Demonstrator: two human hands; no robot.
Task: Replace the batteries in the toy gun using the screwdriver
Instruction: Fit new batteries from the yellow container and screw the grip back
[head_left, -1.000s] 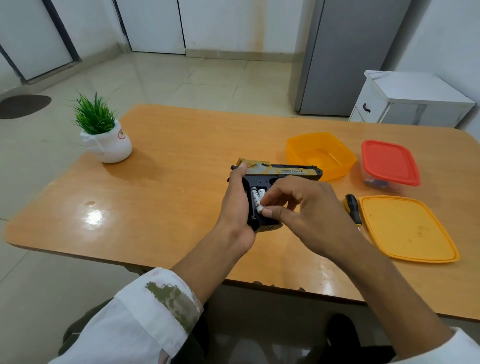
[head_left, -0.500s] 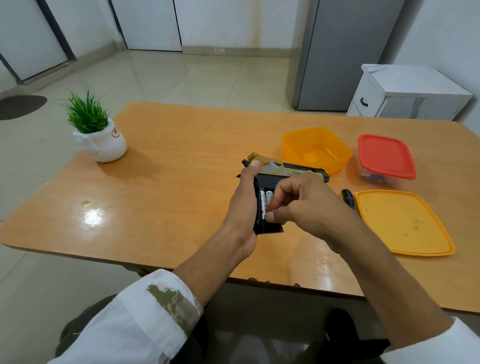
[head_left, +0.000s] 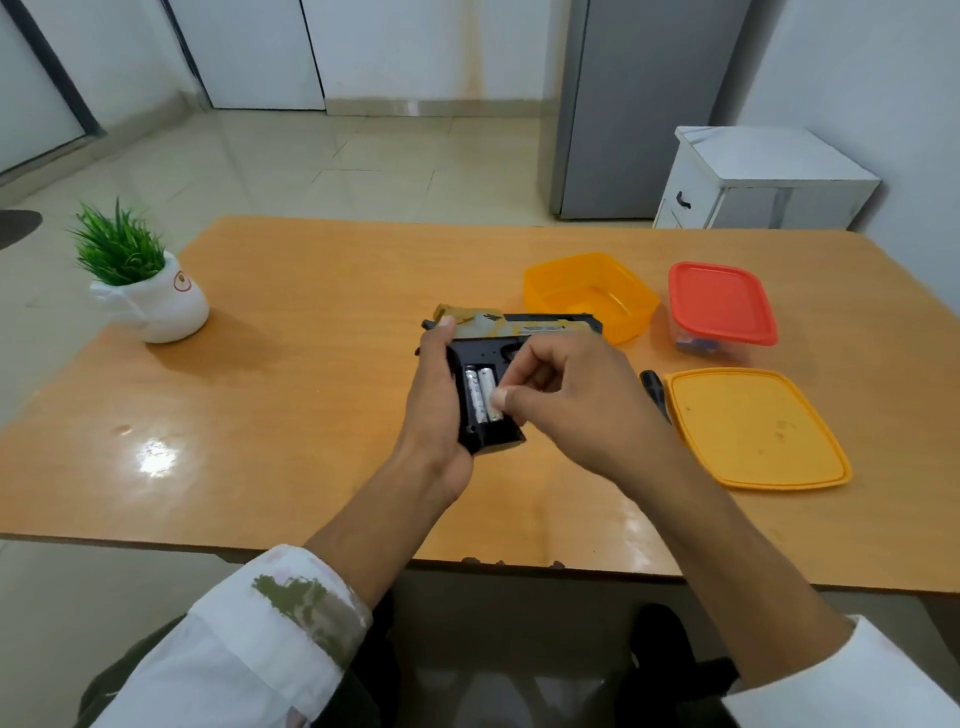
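Head view. The toy gun (head_left: 524, 332) is held just above the middle of the tabletop (head_left: 311, 364), lying on its side with the battery bay in the grip facing up and uncovered. The left hand (head_left: 436, 400) is closed round the back of the grip, its thumb up on the slide. Two batteries (head_left: 479, 392) lie side by side in the bay. The right hand (head_left: 571, 395) is curled, thumb and forefinger pinched at the near end of the outer cell; whether they seat it or only hold it is not clear, since the fingers hide the contact. The screwdriver (head_left: 652, 387) lies toward the right edge of the tabletop, touching the yellow lid (head_left: 753, 431) and partly hidden behind the right wrist.

Probable hazards:
- A cell pressed at one end only may spring back out of the bay.
- A cell set with its poles reversed would leave the toy dead, and the markings cannot be read here.
- With the bay open, any tilt by the left hand could spill both cells onto the tabletop.
- The right forearm, when drawn back, may knock the screwdriver.
- The bay cover and its screw are not in view and might be mislaid.
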